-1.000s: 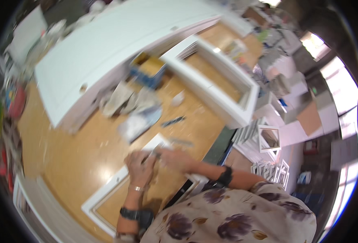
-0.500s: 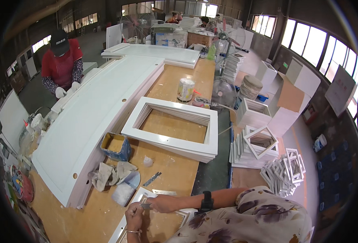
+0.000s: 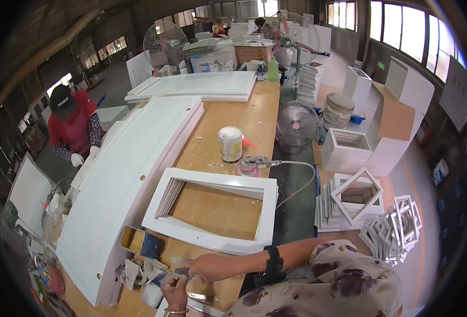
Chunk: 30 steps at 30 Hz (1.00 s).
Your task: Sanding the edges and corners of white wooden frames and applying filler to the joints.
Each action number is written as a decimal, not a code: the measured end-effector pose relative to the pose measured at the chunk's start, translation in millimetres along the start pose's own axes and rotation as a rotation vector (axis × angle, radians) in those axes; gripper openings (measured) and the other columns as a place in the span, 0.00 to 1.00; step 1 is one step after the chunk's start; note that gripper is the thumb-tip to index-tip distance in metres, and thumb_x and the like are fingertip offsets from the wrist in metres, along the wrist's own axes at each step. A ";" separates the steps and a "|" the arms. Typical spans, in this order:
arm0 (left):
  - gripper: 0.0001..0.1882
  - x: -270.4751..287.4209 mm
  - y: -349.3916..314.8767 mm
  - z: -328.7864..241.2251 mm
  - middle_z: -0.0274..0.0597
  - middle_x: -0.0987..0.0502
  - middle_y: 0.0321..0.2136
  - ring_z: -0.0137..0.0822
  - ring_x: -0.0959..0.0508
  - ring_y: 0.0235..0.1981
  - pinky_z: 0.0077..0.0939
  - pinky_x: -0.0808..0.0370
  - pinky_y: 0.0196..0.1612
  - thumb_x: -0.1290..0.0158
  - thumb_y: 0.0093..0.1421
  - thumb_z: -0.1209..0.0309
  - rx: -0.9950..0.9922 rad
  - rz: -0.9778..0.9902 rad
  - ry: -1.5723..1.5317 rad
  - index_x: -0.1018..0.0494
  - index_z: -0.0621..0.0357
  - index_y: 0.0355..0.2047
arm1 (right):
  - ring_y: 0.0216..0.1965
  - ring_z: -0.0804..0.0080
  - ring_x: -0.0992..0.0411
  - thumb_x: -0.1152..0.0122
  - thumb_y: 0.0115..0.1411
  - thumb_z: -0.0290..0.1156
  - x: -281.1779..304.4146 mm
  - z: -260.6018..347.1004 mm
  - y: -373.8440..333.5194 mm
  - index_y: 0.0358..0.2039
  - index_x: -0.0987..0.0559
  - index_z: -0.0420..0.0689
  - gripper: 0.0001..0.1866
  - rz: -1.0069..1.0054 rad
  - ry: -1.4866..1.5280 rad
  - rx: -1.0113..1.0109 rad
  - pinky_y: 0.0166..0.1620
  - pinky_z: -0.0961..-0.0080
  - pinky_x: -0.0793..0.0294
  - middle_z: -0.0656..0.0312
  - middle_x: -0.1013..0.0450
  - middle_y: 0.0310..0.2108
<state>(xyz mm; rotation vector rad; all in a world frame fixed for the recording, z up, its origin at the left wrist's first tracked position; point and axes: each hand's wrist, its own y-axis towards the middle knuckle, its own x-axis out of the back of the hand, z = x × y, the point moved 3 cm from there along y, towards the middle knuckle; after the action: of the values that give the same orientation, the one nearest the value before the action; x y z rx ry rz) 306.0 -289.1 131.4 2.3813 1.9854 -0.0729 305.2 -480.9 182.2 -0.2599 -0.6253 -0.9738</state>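
Note:
Near the table's front edge my left hand (image 3: 175,291), with a bracelet at the wrist, has its fingers pinched together; what they hold, if anything, is hidden. Just beside it my right hand (image 3: 208,267), below a black wristband, is closed on a small grey scraper blade (image 3: 181,271) that reaches to the left fingertips. Under the hands a white frame (image 3: 162,307) lies partly out of view. Next to them are a crumpled rag (image 3: 130,273), a blue tub (image 3: 151,245) and a light metal strip (image 3: 203,298).
A stack of white frames (image 3: 217,243) lies beyond my hands, with long white panels (image 3: 133,153) to the left. Behind stand a can (image 3: 230,145), a sander (image 3: 252,166) and a fan (image 3: 297,126). More frames (image 3: 350,211) are piled right. A co-worker (image 3: 75,121) stands across the panels.
The view has shifted, so the stacked frames sit lower in the picture. Both hands have come up off the white frame a little, still close together at the blade.

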 end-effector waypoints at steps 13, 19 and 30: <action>0.12 -113.2 49.2 -15.1 0.40 0.20 0.24 0.29 0.21 0.27 0.21 0.27 0.31 0.46 0.65 0.65 0.014 -0.046 0.135 0.23 0.64 0.31 | 0.31 0.42 0.27 0.48 0.63 0.30 94.7 -46.7 -47.0 0.39 0.34 0.36 0.10 -0.046 0.050 -0.033 0.33 0.54 0.30 0.44 0.27 0.25; 0.10 -128.9 50.8 -22.4 0.44 0.20 0.28 0.31 0.20 0.30 0.24 0.25 0.38 0.50 0.65 0.71 -0.020 0.016 0.047 0.24 0.68 0.35 | 0.25 0.48 0.28 0.49 0.63 0.27 97.0 -62.0 -48.1 0.39 0.34 0.40 0.07 -0.119 0.093 0.034 0.28 0.58 0.33 0.53 0.30 0.20; 0.10 -87.3 50.3 -4.5 0.40 0.18 0.22 0.26 0.20 0.25 0.20 0.25 0.33 0.44 0.60 0.72 0.087 -0.041 0.675 0.19 0.65 0.26 | 0.42 0.55 0.24 0.53 0.66 0.40 240.0 -120.3 -38.2 0.48 0.21 0.58 0.15 -0.351 -0.302 -0.136 0.43 0.59 0.26 0.57 0.23 0.42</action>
<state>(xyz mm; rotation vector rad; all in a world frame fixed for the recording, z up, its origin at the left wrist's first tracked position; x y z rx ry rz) 339.8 -383.6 141.3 2.6560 2.3059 0.7540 415.9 -724.2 228.1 -0.4329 -0.9008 -1.3306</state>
